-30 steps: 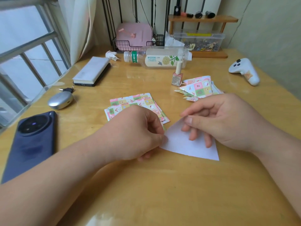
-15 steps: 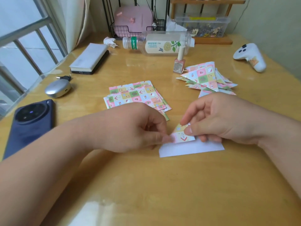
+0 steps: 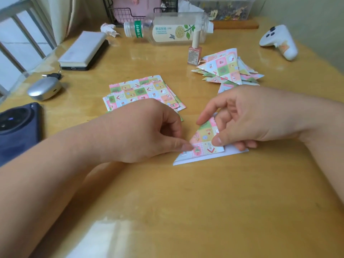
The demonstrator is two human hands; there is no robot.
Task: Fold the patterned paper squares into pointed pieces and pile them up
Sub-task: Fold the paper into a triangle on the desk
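White-backed, the half-folded paper (image 3: pixel 202 150) is lying on the worktop (image 3: pixel 186 202) just on the person's side of the pile of pointed pieces (image 3: pixel 227 69), with its long edge running left to right. The left hand (image 3: pixel 149 131) is pinching its left corner. The right hand (image 3: pixel 251 118), nearer the pile, is gripping the flap.

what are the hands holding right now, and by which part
The half-folded paper: the left hand pinches its lower left corner, the right hand grips the patterned flap's right side, thumb on top.

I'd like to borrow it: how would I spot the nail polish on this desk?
Far across the desk a clear bottle lies flat. Just in front of it, left of the folded pile, stands the nail polish: small, pink, the only upright thing nearby.
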